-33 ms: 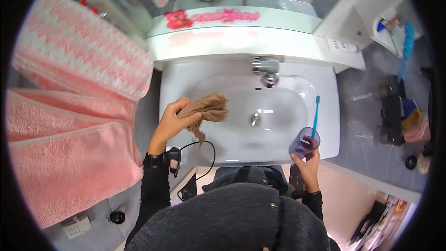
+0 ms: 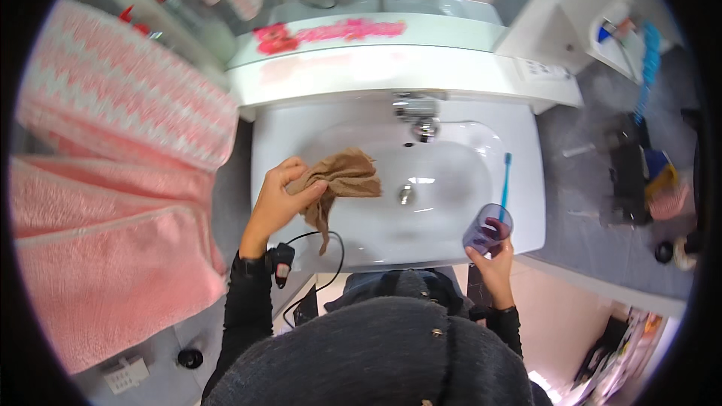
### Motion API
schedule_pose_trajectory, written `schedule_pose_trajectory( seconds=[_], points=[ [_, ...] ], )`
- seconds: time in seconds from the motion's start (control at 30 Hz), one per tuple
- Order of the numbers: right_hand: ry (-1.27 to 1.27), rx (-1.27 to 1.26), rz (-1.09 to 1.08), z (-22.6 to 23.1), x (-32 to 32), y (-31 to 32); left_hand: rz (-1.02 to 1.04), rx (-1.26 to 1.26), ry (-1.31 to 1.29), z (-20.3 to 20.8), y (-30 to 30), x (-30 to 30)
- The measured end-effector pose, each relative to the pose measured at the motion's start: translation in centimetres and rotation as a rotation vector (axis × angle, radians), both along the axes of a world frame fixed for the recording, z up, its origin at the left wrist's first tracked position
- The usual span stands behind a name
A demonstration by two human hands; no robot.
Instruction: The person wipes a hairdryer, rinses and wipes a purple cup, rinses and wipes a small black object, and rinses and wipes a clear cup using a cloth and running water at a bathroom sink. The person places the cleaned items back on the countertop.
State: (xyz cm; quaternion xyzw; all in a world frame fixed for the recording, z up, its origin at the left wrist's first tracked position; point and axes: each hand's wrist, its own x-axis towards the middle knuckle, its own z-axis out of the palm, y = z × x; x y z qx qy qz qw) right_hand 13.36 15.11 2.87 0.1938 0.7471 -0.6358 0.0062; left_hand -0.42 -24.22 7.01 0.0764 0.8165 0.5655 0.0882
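Observation:
My left hand pinches a crumpled brown cloth over the left side of the white washbasin. One end of the cloth fans out to the right, and a strip of it dangles below my fingers. Over the basin's front right corner, my right hand is wrapped round a translucent purple cup. The cup tilts, its mouth up and to the right. A blue toothbrush extends beyond the cup's rim, head away from me; whether its lower end is inside the cup I cannot tell.
A chrome faucet stands at the basin's back, with a drain in front. Pink towels hang at the left. A white ledge runs below the mirror. On the right, a grey counter carries a black holder.
The whole view has shifted slightly to the left. In my left hand, the brown cloth's free end has fanned out wider, and its dangling strip hangs lower. My right hand keeps its hold on the cup.

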Motion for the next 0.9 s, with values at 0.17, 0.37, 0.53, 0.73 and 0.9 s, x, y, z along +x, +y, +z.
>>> schedule_pose_trajectory(
  seconds=[0.17, 0.37, 0.53, 0.73, 0.9],
  points=[
    [0.028, 0.210, 0.006, 0.2, 1.6, 2.1, -0.157, 0.406, -0.208, 4.8, 11.6, -0.4],
    [0.168, 0.199, 0.012, 0.9, 3.9, 6.2, -0.262, 0.451, 0.020, 6.6, 26.2, -0.7],
    [0.161, 0.328, 0.094, 0.6, 6.2, 11.3, -0.396, 0.342, 0.462, 8.3, 37.5, -1.9],
    [0.156, 0.179, 0.061, 0.4, 8.2, 15.8, -0.421, 0.353, 0.703, 8.9, 48.6, -2.3],
    [0.207, 0.024, -0.062, 0.2, 9.2, 16.2, -0.527, 0.366, 0.842, 7.7, 54.5, -4.6]
  ],
)
